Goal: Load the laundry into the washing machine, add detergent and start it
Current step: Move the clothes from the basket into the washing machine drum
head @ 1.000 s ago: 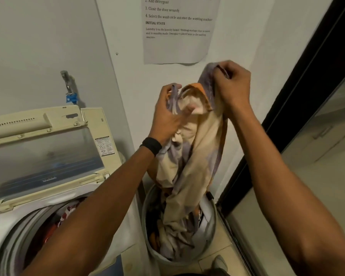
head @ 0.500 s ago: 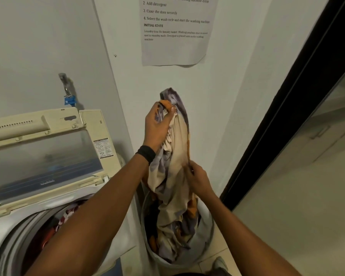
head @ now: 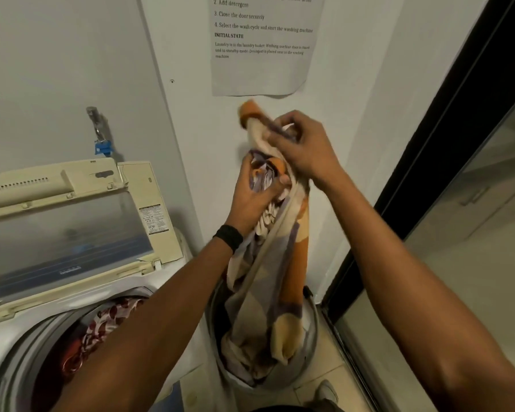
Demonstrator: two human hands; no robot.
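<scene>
A long cream, orange and purple cloth (head: 280, 263) hangs up out of the round laundry basket (head: 311, 331) on the floor. My left hand (head: 254, 191) grips a bunched part of it at chest height. Just above, my right hand (head: 304, 144) grips the cloth's top end, which sticks out orange past my fingers. The cloth's lower end still lies in the basket. To the left stands the top-loading washing machine (head: 36, 331), its lid (head: 66, 233) raised. Red and white patterned laundry (head: 101, 325) lies in the drum.
A printed instruction sheet (head: 265, 46) hangs on the wall above my hands. A tap with a blue fitting (head: 100, 135) sits behind the machine. A dark door frame (head: 446, 138) and a glass panel run along the right. A shoe tip (head: 327, 394) shows on the floor.
My right hand has come up from low on the cloth to grip its top above my left hand. More of the cloth is gathered between the hands.
</scene>
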